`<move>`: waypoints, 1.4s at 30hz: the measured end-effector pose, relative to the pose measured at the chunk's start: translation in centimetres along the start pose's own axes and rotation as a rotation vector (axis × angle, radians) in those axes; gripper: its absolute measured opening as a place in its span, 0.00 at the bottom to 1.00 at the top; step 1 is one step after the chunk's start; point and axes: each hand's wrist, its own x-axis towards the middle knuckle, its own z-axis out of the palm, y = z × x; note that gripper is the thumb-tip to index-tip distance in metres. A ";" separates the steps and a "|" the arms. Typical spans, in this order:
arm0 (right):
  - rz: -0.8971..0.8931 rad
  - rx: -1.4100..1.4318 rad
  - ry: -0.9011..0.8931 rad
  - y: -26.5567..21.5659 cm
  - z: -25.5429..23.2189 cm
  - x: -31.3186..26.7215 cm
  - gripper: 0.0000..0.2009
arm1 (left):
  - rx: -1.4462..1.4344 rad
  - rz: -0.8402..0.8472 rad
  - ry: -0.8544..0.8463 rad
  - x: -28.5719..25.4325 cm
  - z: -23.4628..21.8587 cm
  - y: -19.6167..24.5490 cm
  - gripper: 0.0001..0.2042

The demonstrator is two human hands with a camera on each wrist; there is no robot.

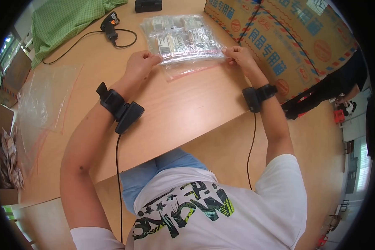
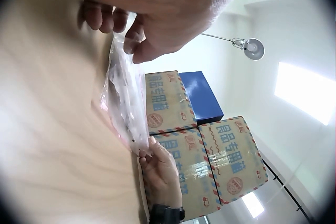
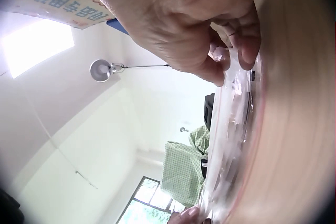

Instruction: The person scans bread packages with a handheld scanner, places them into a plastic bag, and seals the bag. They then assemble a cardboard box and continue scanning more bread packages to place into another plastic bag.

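A clear plastic bag holding several flat packets with printed labels lies on the wooden table, its near edge toward the person. The left hand pinches the bag's near left corner between thumb and fingers. At the near right corner the right hand pinches the plastic the same way. In the left wrist view the bag stretches between the left hand and the right hand. The right wrist view shows the right hand gripping the bag's edge.
Large cartons stand at the right. A barcode scanner with its cable and a green checked cloth are at the back left. Empty clear bags lie on the left of the table. An open box of packets is at far left.
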 end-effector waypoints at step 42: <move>-1.187 -0.946 0.124 -13.5 7.6 1.5 0.07 | 1.011 1.096 0.382 3.8 -1.8 9.9 0.07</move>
